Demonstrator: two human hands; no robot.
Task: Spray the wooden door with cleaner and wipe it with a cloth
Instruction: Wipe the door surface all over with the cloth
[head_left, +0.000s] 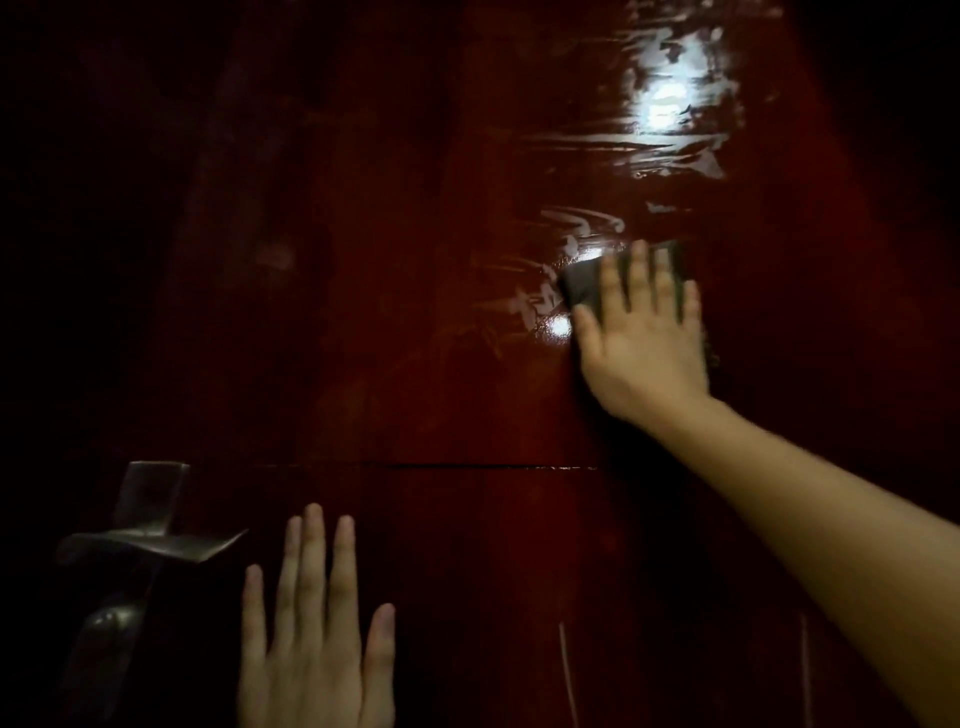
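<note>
While the metal door handle (150, 540) sits at far left, the left hand (311, 639) lies flat just beside it, straight fingers on the dark red wooden door (415, 312) and holding nothing, and further right the right hand (641, 343) presses a dark cloth (587, 283) against the door with spread fingers, below shiny wet streaks (660, 104).

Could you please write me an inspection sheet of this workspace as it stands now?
Surface: wooden door, dark red, glossy, wet streaks on its upper right.
Job's things: dark cloth flat on the door; no spray bottle seen.
Clutter: nothing seen.
Hands: right hand presses the cloth with straight fingers; left hand lies flat on the door.
Cables: nothing seen.
Surroundings: metal door handle at lower left; the rest is too dark to tell.
</note>
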